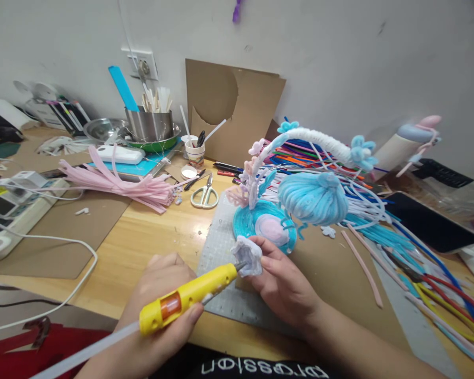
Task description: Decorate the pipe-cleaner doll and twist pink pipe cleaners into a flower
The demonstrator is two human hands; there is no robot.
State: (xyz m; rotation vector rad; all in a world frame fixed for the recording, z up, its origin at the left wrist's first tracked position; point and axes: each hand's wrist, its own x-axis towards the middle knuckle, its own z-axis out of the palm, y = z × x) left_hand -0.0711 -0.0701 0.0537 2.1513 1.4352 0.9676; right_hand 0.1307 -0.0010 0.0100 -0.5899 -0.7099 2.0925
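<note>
Left fingers point(191, 317) grip a yellow glue gun point(197, 287), right fingers point(274, 266) pinch a pale cupped piece point(253, 252)

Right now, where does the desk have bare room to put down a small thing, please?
Bare wood of the desk shows between the pink bundle, the pale-handled scissors and the left hand. Another patch: the cardboard sheet between the right hand and the pink strip. Crowded: the right side, around the phone and blue stems.
</note>
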